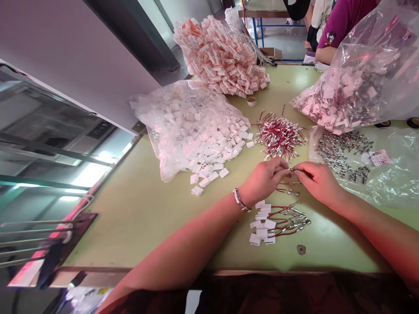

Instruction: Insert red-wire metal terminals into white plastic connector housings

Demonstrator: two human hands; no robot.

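My left hand [264, 179] and my right hand [317, 179] meet above the table, fingertips pinched. Between them shows a small dark metal part [291, 170]; the fingers cover most of it, and its exact kind cannot be made out. Just beyond the hands lies a heap of short red wires [279, 136] with silvery metal ends. Below my hands, a row of white plastic pieces [262, 224] lies with red wires [283, 218] running from them to metal ends on the right. A few loose red wires [288, 191] lie right under my fingers.
A clear bag of white plastic pieces [196, 126] spills out at left. Behind it rises a pile of pinkish-white parts [222, 61]. At right, small metal parts [343, 152] lie on clear plastic, below another filled bag [350, 91]. A person in a purple sleeve [342, 22] is across the table.
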